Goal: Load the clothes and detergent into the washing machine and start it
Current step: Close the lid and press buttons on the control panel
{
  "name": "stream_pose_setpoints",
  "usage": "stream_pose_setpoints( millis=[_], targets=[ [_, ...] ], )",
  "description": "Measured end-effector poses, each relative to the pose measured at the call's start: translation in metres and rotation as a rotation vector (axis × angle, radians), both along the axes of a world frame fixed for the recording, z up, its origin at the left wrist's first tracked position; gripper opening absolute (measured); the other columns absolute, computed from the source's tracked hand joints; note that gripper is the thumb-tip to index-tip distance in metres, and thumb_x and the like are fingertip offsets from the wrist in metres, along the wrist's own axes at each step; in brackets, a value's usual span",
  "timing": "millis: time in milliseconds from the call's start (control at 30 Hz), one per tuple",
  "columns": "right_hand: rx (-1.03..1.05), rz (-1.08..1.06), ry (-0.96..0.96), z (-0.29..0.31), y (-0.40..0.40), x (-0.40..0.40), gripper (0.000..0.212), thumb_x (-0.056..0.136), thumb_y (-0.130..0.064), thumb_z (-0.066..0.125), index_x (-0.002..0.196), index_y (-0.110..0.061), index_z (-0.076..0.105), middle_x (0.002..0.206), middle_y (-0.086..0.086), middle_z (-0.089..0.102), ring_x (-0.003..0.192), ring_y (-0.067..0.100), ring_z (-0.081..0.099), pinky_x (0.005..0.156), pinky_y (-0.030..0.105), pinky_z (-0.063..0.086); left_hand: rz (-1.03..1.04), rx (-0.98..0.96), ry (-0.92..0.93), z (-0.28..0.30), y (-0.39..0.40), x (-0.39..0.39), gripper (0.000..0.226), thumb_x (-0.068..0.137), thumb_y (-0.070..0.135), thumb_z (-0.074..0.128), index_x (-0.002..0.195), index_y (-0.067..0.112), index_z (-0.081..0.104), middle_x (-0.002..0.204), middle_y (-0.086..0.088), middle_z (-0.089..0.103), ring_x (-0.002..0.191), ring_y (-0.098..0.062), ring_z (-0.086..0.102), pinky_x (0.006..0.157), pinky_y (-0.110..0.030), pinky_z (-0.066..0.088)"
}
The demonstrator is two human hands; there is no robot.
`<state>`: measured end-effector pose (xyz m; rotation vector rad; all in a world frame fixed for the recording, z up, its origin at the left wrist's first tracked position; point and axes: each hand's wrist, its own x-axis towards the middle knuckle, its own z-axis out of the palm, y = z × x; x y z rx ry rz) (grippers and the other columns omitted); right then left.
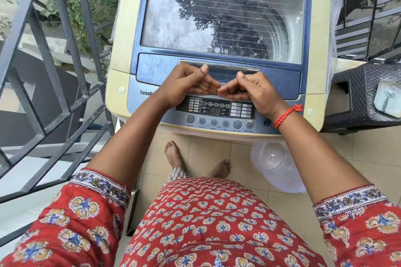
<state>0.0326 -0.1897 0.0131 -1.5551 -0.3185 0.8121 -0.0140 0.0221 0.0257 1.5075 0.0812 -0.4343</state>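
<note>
The washing machine (217, 50) is a cream-bodied top-loader with a blue top, standing upright on a tiled floor. Its lid (223, 17) is closed flat: a dusty clear window with thin horizontal lines, through which the ribbed drum shows. A chrome handle (219, 65) runs along the lid's front panel. Below it, the control panel (217, 112) has a dark display of icons and digits over a row of round grey buttons.

1. Your one head camera is looking steeply down and forward from head height.
2. It is sitting close over the washing machine (217, 50), with your own forearms, lap and feet filling the lower frame.
3. Its wide lens is bending the edges.
</note>
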Motion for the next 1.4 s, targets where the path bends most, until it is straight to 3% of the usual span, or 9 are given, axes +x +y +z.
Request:
stream_pose_setpoints(
  millis=[467,700,900,1067,1400],
  targets=[
    [-0.002,-0.006,0.018,-0.0015,0.0006,0.0008,0.047,0.105,-0.021,0.030,0.098,0.004,0.070,0.097,0.020,0.071,0.098,0.028,0.070,0.082,0.030,0.055,-0.002,-0.009,0.001,-0.0016,0.0008,0.0010,0.057,0.085,0.055,0.044,0.093,0.007,0.074,0.090,-0.011,0.076,0.091,-0.024,0.072,0.076,-0.024,0.057],
    [-0.003,-0.008,0.024,0.0012,0.0009,0.0003,0.047,0.105,-0.019,0.029,0.098,0.005,0.069,0.097,0.020,0.071,0.098,0.027,0.070,0.082,0.029,0.055,0.005,-0.016,0.011,-0.0008,0.0008,0.0009,0.052,0.094,0.039,0.038,0.096,-0.001,0.071,0.085,-0.005,0.076,0.086,-0.020,0.073,0.070,-0.020,0.055],
    [-0.008,-0.004,0.016,-0.0009,0.0003,0.0009,0.047,0.105,-0.022,0.031,0.097,0.000,0.071,0.097,0.018,0.072,0.099,0.028,0.070,0.085,0.034,0.056,-0.006,-0.016,0.004,-0.0005,0.0004,0.0006,0.057,0.086,0.053,0.044,0.094,0.004,0.073,0.087,-0.007,0.076,0.088,-0.021,0.072,0.071,-0.020,0.055],
    [-0.009,-0.005,0.009,-0.0014,0.0007,0.0009,0.047,0.105,-0.022,0.030,0.097,0.000,0.071,0.097,0.019,0.072,0.099,0.028,0.070,0.085,0.034,0.056,0.002,-0.004,0.004,0.0000,0.0009,0.0010,0.051,0.095,0.039,0.038,0.095,0.001,0.072,0.088,-0.007,0.076,0.089,-0.022,0.072,0.073,-0.023,0.056],
    [-0.006,0.002,0.011,-0.0009,0.0003,0.0011,0.048,0.103,-0.026,0.032,0.098,0.003,0.070,0.097,0.019,0.072,0.099,0.027,0.070,0.084,0.032,0.056,-0.007,0.012,-0.003,0.0031,0.0001,0.0004,0.051,0.095,0.039,0.035,0.094,0.005,0.073,0.084,-0.002,0.076,0.087,-0.018,0.073,0.073,-0.021,0.056]
  ],
)
